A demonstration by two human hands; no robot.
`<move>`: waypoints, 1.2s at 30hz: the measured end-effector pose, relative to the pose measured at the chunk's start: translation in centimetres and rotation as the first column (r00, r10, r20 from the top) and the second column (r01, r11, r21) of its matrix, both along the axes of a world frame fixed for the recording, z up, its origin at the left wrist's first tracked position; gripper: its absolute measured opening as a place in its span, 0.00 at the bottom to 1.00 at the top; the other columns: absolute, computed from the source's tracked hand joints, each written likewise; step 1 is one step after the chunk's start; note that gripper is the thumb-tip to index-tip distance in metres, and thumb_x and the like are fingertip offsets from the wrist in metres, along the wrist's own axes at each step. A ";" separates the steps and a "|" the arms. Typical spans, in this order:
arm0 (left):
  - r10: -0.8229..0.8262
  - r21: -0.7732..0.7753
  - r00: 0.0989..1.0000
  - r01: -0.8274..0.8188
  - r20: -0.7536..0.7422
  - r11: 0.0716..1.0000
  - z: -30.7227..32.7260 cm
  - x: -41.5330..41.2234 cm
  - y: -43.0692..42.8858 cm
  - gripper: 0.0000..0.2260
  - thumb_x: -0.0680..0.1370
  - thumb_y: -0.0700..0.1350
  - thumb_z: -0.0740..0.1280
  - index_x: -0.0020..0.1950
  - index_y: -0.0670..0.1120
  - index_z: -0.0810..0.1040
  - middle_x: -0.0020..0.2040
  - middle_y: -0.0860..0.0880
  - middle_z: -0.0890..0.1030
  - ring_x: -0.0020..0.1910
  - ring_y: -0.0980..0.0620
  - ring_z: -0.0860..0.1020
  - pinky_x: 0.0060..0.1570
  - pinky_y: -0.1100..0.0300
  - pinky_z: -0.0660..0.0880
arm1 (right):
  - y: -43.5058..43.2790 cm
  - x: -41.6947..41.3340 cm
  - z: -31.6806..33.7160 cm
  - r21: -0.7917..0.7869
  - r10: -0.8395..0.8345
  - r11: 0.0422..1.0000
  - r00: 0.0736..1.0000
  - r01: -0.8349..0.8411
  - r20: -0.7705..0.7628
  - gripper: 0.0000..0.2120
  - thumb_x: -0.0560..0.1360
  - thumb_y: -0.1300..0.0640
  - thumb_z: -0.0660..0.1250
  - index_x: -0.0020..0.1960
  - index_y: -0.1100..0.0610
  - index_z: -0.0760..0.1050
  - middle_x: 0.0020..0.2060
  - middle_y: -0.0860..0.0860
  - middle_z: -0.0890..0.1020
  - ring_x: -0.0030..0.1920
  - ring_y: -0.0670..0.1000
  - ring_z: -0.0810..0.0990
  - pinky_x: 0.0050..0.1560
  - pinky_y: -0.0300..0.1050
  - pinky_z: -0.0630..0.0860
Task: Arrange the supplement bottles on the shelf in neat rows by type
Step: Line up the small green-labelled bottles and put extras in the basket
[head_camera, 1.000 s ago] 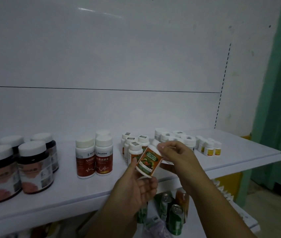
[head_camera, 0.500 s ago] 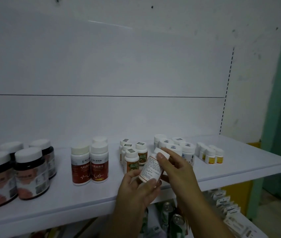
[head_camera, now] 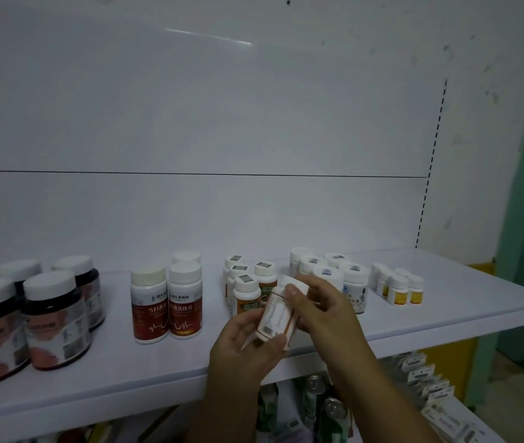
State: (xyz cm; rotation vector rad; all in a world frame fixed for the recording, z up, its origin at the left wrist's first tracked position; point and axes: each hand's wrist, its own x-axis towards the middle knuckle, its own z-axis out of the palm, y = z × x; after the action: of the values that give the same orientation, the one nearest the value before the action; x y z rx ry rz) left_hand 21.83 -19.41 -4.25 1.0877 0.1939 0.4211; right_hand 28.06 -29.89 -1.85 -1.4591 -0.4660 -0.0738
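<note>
cylindrical bottle (head_camera: 275, 314), now barcode-side out, between left hand (head_camera: 244, 348), right hand (head_camera: 324, 311)

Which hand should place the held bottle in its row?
Right, probably: right hand holds the orange-label bottle near its cap; left hand cups the base, blocking set-down. Matching bottles stand just behind.

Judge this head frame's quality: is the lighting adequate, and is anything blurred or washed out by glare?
Head view: dim, bluish lighting throughout; one glare streak on the back panel; the held bottle and the left hand and right hand gripping it are soft, its small print unreadable; the dark jars at left look smeared.
</note>
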 end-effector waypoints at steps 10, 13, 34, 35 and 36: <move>0.001 -0.009 0.999 -0.001 0.042 1.000 -0.4 0.7 0.4 0.16 0.69 0.27 0.68 0.47 0.46 0.76 0.48 0.47 0.82 0.47 0.47 0.81 0.36 0.58 0.81 | -0.4 0.5 -0.2 0.210 0.170 0.967 0.979 -0.143 -0.115 0.11 0.76 0.62 0.64 0.56 0.49 0.75 0.45 0.45 0.85 0.45 0.44 0.84 0.41 0.36 0.80; 0.124 0.182 0.984 -0.146 0.124 0.972 -0.7 1.0 0.0 0.21 0.63 0.26 0.73 0.48 0.46 0.77 0.42 0.52 0.85 0.42 0.56 0.84 0.36 0.66 0.79 | -0.3 0.6 -0.6 0.104 0.120 0.988 0.991 -0.113 -0.059 0.10 0.74 0.59 0.68 0.54 0.48 0.76 0.46 0.46 0.85 0.45 0.43 0.84 0.43 0.37 0.80; 0.324 0.687 0.943 -0.289 0.082 0.667 -0.3 5.1 3.3 0.30 0.71 0.38 0.72 0.69 0.48 0.64 0.61 0.55 0.70 0.59 0.59 0.69 0.58 0.65 0.65 | 2.7 6.3 -3.2 -0.417 0.002 0.906 0.985 0.071 0.172 0.25 0.74 0.61 0.67 0.69 0.50 0.67 0.64 0.47 0.76 0.63 0.46 0.74 0.63 0.39 0.69; 0.313 0.660 0.947 -0.277 0.066 0.698 -0.3 5.3 3.3 0.31 0.71 0.37 0.72 0.70 0.49 0.63 0.60 0.56 0.70 0.59 0.59 0.69 0.58 0.65 0.66 | 2.7 6.6 -3.4 -0.444 0.007 0.893 0.983 0.076 0.183 0.25 0.75 0.60 0.66 0.71 0.49 0.66 0.65 0.47 0.76 0.64 0.46 0.73 0.64 0.40 0.68; 0.307 0.636 0.950 -0.271 0.056 0.723 -0.4 5.3 3.4 0.32 0.71 0.36 0.71 0.70 0.49 0.62 0.58 0.56 0.70 0.58 0.59 0.70 0.57 0.65 0.67 | 2.8 6.8 -3.5 -0.479 0.008 0.874 0.982 0.086 0.191 0.27 0.76 0.58 0.65 0.73 0.49 0.63 0.66 0.47 0.75 0.66 0.48 0.73 0.65 0.42 0.68</move>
State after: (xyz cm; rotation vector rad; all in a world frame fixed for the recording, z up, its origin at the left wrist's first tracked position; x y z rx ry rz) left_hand 27.13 -16.01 -4.65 1.7592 0.2819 0.7786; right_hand 34.84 -27.12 -5.40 -1.9699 -0.6403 -0.1342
